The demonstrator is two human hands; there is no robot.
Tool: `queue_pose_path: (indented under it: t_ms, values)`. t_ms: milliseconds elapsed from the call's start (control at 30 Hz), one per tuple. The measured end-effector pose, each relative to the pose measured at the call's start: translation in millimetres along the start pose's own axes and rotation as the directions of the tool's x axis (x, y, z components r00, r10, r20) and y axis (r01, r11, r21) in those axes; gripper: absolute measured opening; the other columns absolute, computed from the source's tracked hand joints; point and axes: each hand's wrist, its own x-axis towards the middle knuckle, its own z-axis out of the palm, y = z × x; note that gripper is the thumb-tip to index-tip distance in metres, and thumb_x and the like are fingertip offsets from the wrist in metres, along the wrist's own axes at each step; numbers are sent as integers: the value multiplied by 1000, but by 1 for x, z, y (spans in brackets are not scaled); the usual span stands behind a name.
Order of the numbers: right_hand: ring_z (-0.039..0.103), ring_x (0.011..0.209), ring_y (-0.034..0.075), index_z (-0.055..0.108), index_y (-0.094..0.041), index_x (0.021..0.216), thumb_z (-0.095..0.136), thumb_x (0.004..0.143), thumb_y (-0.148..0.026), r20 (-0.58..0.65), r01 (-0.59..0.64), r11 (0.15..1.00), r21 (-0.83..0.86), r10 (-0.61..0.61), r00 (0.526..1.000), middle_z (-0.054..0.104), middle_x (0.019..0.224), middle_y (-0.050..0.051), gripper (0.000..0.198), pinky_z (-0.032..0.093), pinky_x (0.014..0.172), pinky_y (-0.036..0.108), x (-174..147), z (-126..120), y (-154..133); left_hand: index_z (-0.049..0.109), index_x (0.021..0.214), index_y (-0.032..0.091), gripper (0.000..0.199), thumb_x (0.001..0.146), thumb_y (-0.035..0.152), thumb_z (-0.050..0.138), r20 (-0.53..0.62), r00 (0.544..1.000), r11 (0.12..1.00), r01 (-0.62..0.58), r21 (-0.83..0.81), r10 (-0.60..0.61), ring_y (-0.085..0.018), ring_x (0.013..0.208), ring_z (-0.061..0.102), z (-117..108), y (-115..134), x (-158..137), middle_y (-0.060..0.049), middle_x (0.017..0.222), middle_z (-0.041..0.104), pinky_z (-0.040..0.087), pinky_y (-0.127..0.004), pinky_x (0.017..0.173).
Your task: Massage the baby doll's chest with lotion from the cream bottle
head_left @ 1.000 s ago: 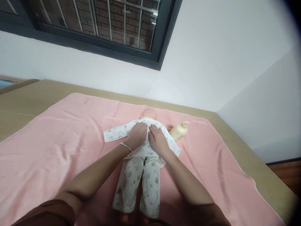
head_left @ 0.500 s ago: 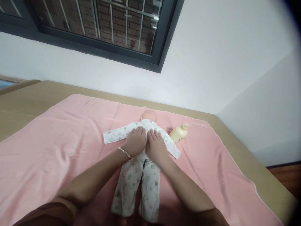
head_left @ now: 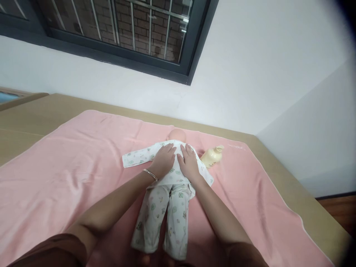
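Observation:
A baby doll point(head_left: 178, 135) lies on a pink blanket point(head_left: 91, 148), its bald head toward the wall and no face showing. It wears a white printed top point(head_left: 175, 174) and matching trousers point(head_left: 155, 215). My left hand point(head_left: 164, 158) rests flat on the left upper part of the top, fingers stretched out; a bracelet point(head_left: 150, 174) circles that wrist. On the right upper part lies my right hand point(head_left: 189, 161), its fingers spread and holding nothing. One sleeve reaches out to the left; the other is partly covered by my right hand and wrist.
A cream bottle point(head_left: 213, 155) lies tilted just right of the doll. The blanket covers a wooden surface point(head_left: 69, 105) that meets a white wall point(head_left: 236, 74). Above is a dark-framed window point(head_left: 191, 55) with bars. A wooden ledge edge point(head_left: 30, 100) shows at far left.
Both hands have slid a little up the doll's back and moved apart, the right one to the right. More of the top's middle and lower hem now shows.

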Motion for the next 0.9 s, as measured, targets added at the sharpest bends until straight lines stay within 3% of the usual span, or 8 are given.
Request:
queue_pose_path:
  t_ms: [100, 267, 500, 900]
  values:
    - [19, 148, 28, 34, -15, 149, 30, 100, -44, -17, 2, 1000, -14, -2, 1000, 26, 158, 18, 57, 19, 116, 52, -3, 5, 0, 45, 137, 4, 50, 94, 28, 37, -5, 994, 993, 112, 35, -112, -32, 141, 35, 10, -6, -4, -22, 147, 44, 31, -52, 114]
    - [18, 148, 28, 33, -15, 149, 29, 100, -45, -12, -1, 1000, -23, 1, 1000, 26, 158, 17, 58, 18, 116, 52, -5, 3, -4, 38, 141, 0, 60, 93, 36, 38, 29, 989, 988, 147, 44, -148, -35, 145, 26, 16, -13, -6, -25, 150, 37, 27, -52, 116]
    - [18, 148, 29, 33, -14, 149, 31, 100, -44, -4, -5, 1000, -25, 5, 1000, 26, 158, 18, 58, 18, 116, 53, -4, 3, -4, 37, 143, 5, 61, 93, 39, 40, 17, 980, 979, 199, 37, -200, -37, 145, 25, 18, -13, -8, -23, 152, 35, 29, -54, 114]
    - [18, 147, 32, 33, -13, 149, 30, 100, -43, 13, -16, 1000, -18, 16, 1000, 27, 157, 21, 58, 15, 115, 57, -4, 1, -7, 36, 143, 4, 62, 93, 40, 42, 51, 978, 979, 203, 29, -204, -40, 144, 24, 14, -11, -8, -26, 152, 34, 28, -56, 113]
